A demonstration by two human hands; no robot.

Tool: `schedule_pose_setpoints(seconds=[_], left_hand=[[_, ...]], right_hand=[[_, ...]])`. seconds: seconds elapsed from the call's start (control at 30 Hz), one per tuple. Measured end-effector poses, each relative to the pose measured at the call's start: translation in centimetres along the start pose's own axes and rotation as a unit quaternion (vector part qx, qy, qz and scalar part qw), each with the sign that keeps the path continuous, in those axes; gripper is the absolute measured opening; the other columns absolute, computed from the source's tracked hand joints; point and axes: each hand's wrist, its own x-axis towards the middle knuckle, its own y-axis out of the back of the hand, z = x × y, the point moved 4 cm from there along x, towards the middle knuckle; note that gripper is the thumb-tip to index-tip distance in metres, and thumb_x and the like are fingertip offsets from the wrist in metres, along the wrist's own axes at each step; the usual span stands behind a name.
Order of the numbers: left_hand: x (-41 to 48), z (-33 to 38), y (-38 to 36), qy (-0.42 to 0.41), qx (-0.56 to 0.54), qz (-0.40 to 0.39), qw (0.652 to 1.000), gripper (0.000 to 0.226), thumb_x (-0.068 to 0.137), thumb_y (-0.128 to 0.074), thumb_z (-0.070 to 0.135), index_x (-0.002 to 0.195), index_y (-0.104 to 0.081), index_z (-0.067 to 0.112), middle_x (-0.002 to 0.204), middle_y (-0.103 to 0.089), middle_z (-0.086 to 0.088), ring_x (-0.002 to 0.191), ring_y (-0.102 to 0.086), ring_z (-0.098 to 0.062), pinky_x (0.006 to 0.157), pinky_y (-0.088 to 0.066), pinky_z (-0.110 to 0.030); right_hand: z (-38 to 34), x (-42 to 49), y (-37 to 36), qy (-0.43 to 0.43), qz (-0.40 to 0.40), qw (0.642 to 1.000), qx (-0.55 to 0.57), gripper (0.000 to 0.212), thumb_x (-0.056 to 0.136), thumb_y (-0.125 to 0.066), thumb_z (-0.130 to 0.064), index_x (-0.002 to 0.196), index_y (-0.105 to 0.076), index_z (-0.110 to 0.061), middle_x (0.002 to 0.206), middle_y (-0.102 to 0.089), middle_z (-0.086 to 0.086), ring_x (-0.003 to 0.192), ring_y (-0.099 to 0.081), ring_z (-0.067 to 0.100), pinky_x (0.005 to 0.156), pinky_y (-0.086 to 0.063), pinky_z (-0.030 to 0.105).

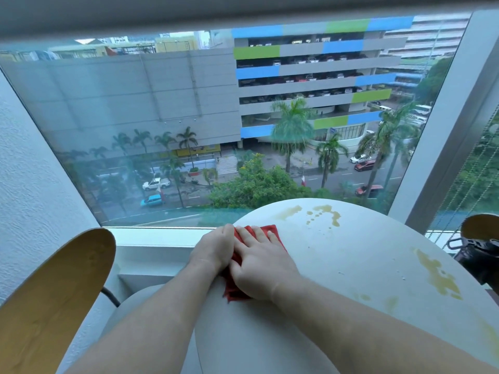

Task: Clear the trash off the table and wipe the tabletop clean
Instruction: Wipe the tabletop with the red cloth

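Window [189, 109] fills the back, above the round white counter [337, 265]. At its left rim, the right hand [259, 263] presses straight fingers on a red cloth [271, 230]; the left hand [214, 249] curls beside it, grasp unclear. Yellowish stains [437, 276] lie rightward.

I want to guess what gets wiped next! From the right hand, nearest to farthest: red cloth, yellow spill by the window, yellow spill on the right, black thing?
1. Red cloth, under the right hand.
2. Yellow spill by the window, far edge.
3. Yellow spill on the right, right rim.
4. Black thing, off the right side.
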Motion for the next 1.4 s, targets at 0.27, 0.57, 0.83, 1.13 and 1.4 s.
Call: schedule_pose_setpoints(seconds=[0.27,0.57,0.83,1.13,1.4], left_hand=[[0.9,-0.6,-0.3,-0.002,0.032,0.005,0.999,0.037,0.104,-0.027,0.033,0.094,-0.060,0.019,0.127,-0.068,-0.018,0.103,-0.054,-0.030,0.090,-0.043,-0.039],[1.5,-1.2,-0.5,0.010,0.083,0.012,0.996,0.051,0.108,-0.030,0.048,0.132,-0.063,0.018,0.141,-0.062,-0.011,0.129,-0.057,-0.032,0.101,-0.043,-0.040],[1.9,-1.4,-0.8,-0.011,0.109,0.022,0.994,0.059,0.106,-0.028,0.058,0.130,-0.063,0.017,0.136,-0.065,-0.012,0.125,-0.058,-0.034,0.098,-0.044,-0.044],[2.3,-1.6,-1.0,-0.014,0.123,0.025,0.992,0.057,0.106,-0.027,0.058,0.122,-0.063,0.017,0.130,-0.066,-0.012,0.120,-0.060,-0.034,0.089,-0.043,-0.041],[2.3,-1.6,-0.9,-0.016,0.126,0.026,0.992,0.056,0.106,-0.028,0.060,0.118,-0.064,0.018,0.129,-0.067,-0.010,0.119,-0.060,-0.032,0.084,-0.041,-0.039]], right_hand=[[3.9,4.7,0.9,-0.040,-0.020,0.998,-0.033,0.070,0.098,-0.020,-0.069,0.163,-0.014,-0.045,0.175,-0.009,-0.014,0.161,-0.007,0.023,0.127,0.001,0.058],[7.5,2.0,1.8,-0.061,-0.030,0.996,-0.057,0.072,0.100,-0.023,-0.070,0.165,-0.008,-0.044,0.175,-0.002,-0.013,0.162,0.000,0.021,0.129,0.002,0.054],[5.8,-2.2,1.2,-0.035,-0.034,0.997,-0.058,0.073,0.100,-0.025,-0.068,0.165,-0.004,-0.042,0.175,0.004,-0.010,0.162,0.008,0.022,0.130,0.003,0.051],[5.4,1.6,0.8,-0.003,-0.027,0.998,-0.049,0.064,0.105,-0.027,-0.053,0.165,-0.011,-0.040,0.175,-0.005,-0.012,0.162,-0.001,0.021,0.130,-0.003,0.050],[8.4,4.9,1.9,-0.050,-0.029,0.996,-0.067,0.073,0.097,-0.024,-0.072,0.164,-0.011,-0.046,0.175,-0.006,-0.014,0.161,-0.004,0.022,0.129,-0.002,0.054]])
